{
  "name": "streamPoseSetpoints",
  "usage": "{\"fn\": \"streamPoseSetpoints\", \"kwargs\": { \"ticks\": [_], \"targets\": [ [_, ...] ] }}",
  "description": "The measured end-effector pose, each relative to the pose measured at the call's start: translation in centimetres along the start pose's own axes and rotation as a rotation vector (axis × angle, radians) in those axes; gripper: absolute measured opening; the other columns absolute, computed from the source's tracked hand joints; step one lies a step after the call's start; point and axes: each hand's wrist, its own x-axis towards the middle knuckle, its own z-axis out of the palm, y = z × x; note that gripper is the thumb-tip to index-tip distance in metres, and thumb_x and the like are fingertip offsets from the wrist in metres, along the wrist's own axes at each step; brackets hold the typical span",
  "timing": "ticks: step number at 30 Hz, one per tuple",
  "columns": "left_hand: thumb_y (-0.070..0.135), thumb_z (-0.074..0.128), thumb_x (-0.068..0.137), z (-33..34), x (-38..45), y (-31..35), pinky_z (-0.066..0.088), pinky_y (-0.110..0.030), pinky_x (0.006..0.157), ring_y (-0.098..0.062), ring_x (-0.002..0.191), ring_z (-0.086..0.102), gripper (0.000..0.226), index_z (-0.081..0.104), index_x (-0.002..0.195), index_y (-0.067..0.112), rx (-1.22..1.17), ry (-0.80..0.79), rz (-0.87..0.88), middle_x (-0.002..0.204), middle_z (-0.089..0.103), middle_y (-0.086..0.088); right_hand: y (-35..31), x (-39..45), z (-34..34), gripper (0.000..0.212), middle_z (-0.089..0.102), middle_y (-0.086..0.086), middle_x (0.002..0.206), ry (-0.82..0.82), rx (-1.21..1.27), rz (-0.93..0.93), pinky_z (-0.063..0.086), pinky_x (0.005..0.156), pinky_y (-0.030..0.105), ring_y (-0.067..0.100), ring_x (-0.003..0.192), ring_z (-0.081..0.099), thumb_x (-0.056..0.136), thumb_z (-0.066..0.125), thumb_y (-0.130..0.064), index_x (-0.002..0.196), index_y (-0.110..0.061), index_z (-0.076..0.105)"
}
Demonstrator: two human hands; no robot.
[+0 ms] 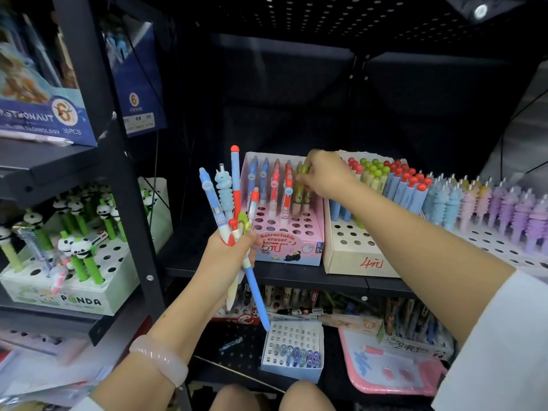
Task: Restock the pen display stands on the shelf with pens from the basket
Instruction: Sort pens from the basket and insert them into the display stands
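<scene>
right grip (321,173) pinches a green pen (302,185) over the pink stand (314,232); left grip (228,250) clasps a pen bunch (228,200).

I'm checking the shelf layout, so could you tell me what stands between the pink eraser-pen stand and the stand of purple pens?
In the head view, the cream stand marked 4 sits between the pink stand and the purple pens' stand.

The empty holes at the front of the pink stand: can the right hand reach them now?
Probably yes: the right hand hovers over the pink stand, and nothing covers its front holes.
</scene>
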Motion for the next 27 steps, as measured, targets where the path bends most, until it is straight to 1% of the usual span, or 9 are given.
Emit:
{"fn": "streamPoseSetpoints", "kwargs": {
  "ticks": [7,9,11,13,15,17,20,23,27],
  "targets": [
    [0.007,0.052,0.092,0.2,-0.3,0.3,0.043,-0.019,0.048,-0.008,0.049,0.047,0.006,0.057,0.088,0.008,-0.058,-0.029,-0.002,0.064,0.063,0.0,0.0,-0.7,0.7,0.03,0.06,0.01,0.091,0.043,-0.086,-0.053,0.042,0.064,0.029,0.023,0.078,0.057,0.091,0.058,-0.023,0.114,-0.005,0.053],
    [0.007,0.052,0.092,0.4,-0.4,0.3,0.043,-0.019,0.048,-0.008,0.048,0.048,0.006,0.056,0.088,0.007,-0.056,-0.047,0.005,0.063,0.064,0.0,0.1,-1.1,0.0,0.028,0.063,0.01,0.09,0.185,-0.011,-0.078,0.049,0.068,0.033,0.025,0.082,0.062,0.092,0.054,-0.02,0.116,-0.006,0.054],
    [0.007,0.052,0.092,0.8,-0.5,0.4,0.043,-0.02,0.048,-0.009,0.05,0.048,0.007,0.056,0.087,0.008,-0.05,-0.069,0.019,0.063,0.064,0.0,-0.3,-2.0,-0.5,0.017,0.066,0.007,0.085,0.282,0.17,-0.128,0.052,0.069,0.029,0.017,0.075,0.061,0.093,0.052,-0.02,0.1,-0.009,0.062],
    [0.008,0.052,0.092,1.3,-0.7,0.5,0.044,-0.021,0.048,-0.01,0.05,0.048,0.007,0.057,0.088,0.01,-0.067,-0.085,0.028,0.064,0.063,0.0,-1.1,-3.3,-0.6,0.022,0.065,0.005,0.08,0.107,0.373,-0.158,0.048,0.061,0.016,0.01,0.068,0.056,0.092,0.055,-0.029,0.084,-0.011,0.065],
    [0.01,0.053,0.093,1.9,-0.8,0.5,0.044,-0.021,0.048,-0.011,0.049,0.049,0.005,0.058,0.092,0.011,-0.091,-0.092,0.034,0.064,0.063,0.0,-1.7,-4.8,-0.1,0.025,0.065,0.003,0.083,-0.173,0.514,-0.148,0.046,0.06,0.017,0.008,0.069,0.056,0.09,0.057,-0.038,0.085,-0.016,0.067],
    [0.01,0.053,0.093,2.3,-0.9,0.5,0.045,-0.022,0.047,-0.011,0.048,0.05,0.006,0.057,0.097,0.011,-0.105,-0.095,0.037,0.064,0.063,-0.001,-1.6,-5.8,0.5,0.017,0.062,-0.002,0.083,-0.325,0.61,-0.15,0.048,0.06,0.017,0.005,0.069,0.057,0.09,0.058,-0.036,0.084,-0.021,0.065],
    [0.01,0.053,0.093,2.6,-1.2,0.3,0.046,-0.022,0.046,-0.012,0.048,0.052,0.005,0.057,0.095,0.01,-0.102,-0.103,0.04,0.061,0.062,0.001,-1.0,-6.1,0.8,0.016,0.059,-0.003,0.077,-0.321,0.753,-0.131,0.048,0.058,0.011,0.0,0.064,0.056,0.093,0.056,-0.024,0.085,-0.013,0.064],
    [0.009,0.051,0.093,2.7,-1.3,0.0,0.045,-0.022,0.044,-0.012,0.044,0.051,0.005,0.056,0.093,0.009,-0.051,-0.108,0.044,0.06,0.062,0.003,-0.4,-5.9,0.0,0.02,0.06,0.001,0.077,-0.238,0.896,-0.057,0.049,0.062,0.015,0.007,0.068,0.057,0.098,0.045,-0.013,0.089,-0.007,0.061],
    [0.008,0.05,0.094,2.9,-1.1,-0.3,0.038,-0.02,0.039,-0.009,0.042,0.043,0.006,0.053,0.088,0.009,-0.021,-0.096,0.054,0.058,0.058,0.004,0.0,-5.8,-0.5,0.021,0.062,0.003,0.086,-0.235,1.033,-0.038,0.048,0.067,0.021,0.01,0.073,0.056,0.1,0.038,-0.009,0.102,-0.007,0.058]
  ]
}}
